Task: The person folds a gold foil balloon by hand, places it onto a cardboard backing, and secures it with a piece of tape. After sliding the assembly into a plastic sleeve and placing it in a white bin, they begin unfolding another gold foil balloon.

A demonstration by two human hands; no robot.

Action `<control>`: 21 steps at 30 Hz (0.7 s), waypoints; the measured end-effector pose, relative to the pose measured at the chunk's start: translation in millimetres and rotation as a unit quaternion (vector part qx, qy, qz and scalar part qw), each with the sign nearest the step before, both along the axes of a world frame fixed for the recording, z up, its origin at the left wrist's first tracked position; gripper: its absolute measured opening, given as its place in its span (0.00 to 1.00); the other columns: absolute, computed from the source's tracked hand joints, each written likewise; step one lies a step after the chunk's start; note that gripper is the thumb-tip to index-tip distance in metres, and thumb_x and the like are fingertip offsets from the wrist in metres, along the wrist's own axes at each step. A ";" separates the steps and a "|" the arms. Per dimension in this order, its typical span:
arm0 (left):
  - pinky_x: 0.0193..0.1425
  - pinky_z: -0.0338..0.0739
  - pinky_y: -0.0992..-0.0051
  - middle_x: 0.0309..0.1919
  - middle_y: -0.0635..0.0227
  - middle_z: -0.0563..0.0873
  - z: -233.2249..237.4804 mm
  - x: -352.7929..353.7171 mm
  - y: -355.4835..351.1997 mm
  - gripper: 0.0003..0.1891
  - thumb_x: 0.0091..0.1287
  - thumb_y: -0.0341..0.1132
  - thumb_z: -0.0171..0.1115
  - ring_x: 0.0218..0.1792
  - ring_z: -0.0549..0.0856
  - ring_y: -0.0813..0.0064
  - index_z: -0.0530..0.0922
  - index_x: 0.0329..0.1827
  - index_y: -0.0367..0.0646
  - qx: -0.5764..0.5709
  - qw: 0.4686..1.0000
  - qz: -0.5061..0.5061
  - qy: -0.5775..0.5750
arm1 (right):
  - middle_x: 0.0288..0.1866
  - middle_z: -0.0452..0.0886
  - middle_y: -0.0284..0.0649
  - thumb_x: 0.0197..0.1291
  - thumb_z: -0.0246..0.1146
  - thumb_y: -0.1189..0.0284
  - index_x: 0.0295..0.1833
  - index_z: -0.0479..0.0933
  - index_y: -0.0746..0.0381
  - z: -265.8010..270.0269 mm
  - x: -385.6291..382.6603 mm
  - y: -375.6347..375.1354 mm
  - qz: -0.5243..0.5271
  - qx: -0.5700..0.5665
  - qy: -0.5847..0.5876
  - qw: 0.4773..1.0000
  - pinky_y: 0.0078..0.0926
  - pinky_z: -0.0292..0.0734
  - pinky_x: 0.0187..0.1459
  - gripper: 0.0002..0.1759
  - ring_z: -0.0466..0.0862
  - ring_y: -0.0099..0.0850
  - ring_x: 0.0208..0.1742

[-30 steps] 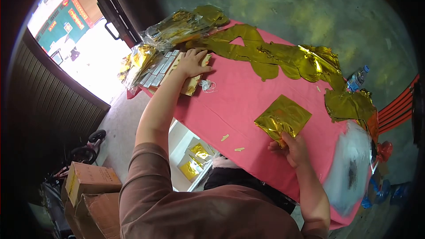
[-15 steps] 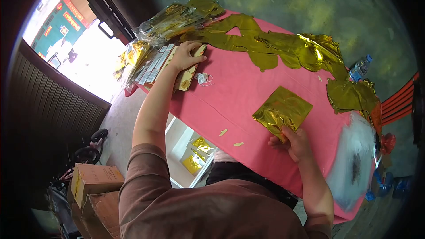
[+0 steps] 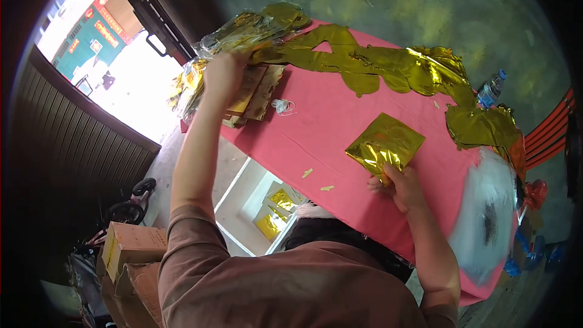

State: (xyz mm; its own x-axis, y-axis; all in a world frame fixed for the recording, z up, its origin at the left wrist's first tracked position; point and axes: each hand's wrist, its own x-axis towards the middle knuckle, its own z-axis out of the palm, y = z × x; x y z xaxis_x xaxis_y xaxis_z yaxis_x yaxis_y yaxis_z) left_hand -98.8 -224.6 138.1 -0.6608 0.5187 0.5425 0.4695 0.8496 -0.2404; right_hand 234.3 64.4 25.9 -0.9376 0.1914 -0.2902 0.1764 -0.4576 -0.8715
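Note:
My right hand (image 3: 401, 188) pinches the lower corner of a square, shiny gold foil sheet (image 3: 386, 143) between thumb and fingers, over the pink-covered table (image 3: 322, 124). My left hand (image 3: 223, 78) is at the table's far left, over a stack of cardboard pieces (image 3: 258, 94), one with a patterned face. Its fingers are blurred and partly hidden, so whether they grip anything does not show. Gold foil shapes in clear plastic (image 3: 243, 33) lie just beyond it. A small bundle of white string (image 3: 282, 107) rests beside the cardboard.
Flat gold foil shapes (image 3: 388, 67) line the table's far edge. Two small pale strips (image 3: 308, 173) lie near the front edge. At the right are clear plastic bags (image 3: 483, 218) and a water bottle (image 3: 492, 89). A white drawer (image 3: 243, 206) holds gold pieces below; cardboard boxes (image 3: 139, 237) stand lower left.
My left hand has moved left and slightly up from the patterned cardboard, leaving brown pieces showing there. The grey-white printed panel is no longer visible. My right hand keeps the foil sheet nearly in place.

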 end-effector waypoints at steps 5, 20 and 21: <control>0.35 0.78 0.61 0.30 0.59 0.83 76.6 56.7 -13.8 0.08 0.63 0.32 0.55 0.36 0.85 0.56 0.77 0.43 0.53 0.200 0.971 -0.021 0.129 | 0.31 0.83 0.45 0.68 0.55 0.63 0.45 0.76 0.68 2.5 -2.1 0.1 0.007 0.028 0.016 0.999 0.31 0.81 0.34 0.17 0.84 0.33 0.30; 0.29 0.71 0.79 0.25 0.74 0.81 -123.6 140.6 134.9 0.10 0.67 0.37 0.62 0.26 0.77 0.84 0.74 0.41 0.40 0.479 0.581 -0.195 -0.628 | 0.36 0.85 0.47 0.69 0.52 0.69 0.48 0.76 0.71 -3.7 -6.6 4.4 -0.030 0.163 0.157 0.974 0.27 0.82 0.39 0.15 0.85 0.31 0.35; 0.28 0.70 0.81 0.27 0.75 0.81 -125.7 141.0 137.5 0.11 0.65 0.35 0.65 0.26 0.77 0.86 0.74 0.41 0.38 0.484 0.516 -0.199 -0.678 | 0.36 0.85 0.47 0.69 0.52 0.69 0.48 0.76 0.71 -6.6 -6.9 4.3 -0.028 0.133 0.124 0.983 0.27 0.83 0.39 0.15 0.85 0.31 0.35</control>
State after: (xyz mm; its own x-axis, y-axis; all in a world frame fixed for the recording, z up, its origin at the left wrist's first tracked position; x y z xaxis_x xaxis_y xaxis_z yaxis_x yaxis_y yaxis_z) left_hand 42.2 -87.1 12.4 -0.7196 0.6788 -0.1463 -0.1679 0.0343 0.9852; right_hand 227.4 68.7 19.2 -0.9592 0.2825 0.0131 -0.0755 -0.2110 -0.9746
